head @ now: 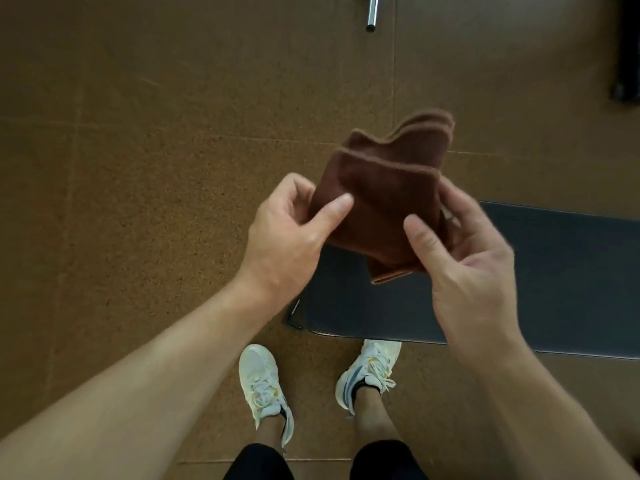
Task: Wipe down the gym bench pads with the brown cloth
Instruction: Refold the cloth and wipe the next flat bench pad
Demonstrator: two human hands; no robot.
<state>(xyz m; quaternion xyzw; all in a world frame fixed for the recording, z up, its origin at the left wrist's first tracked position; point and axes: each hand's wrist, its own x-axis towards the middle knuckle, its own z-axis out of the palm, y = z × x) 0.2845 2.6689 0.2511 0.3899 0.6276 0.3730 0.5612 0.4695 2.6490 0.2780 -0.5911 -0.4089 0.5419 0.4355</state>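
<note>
The brown cloth (384,195) is folded into several layers and held up in the air between both hands. My left hand (291,233) pinches its left edge, thumb on top. My right hand (464,258) grips its right side, thumb pressed on the front. Below the cloth lies the dark bench pad (561,282), running off to the right edge of the view. The cloth hangs above the pad's left end and does not touch it.
Brown speckled rubber floor tiles (138,168) spread all around. A chrome bar end (372,15) pokes in at the top. A black frame part (628,50) stands at the top right. My feet in white trainers (263,382) stand just in front of the pad.
</note>
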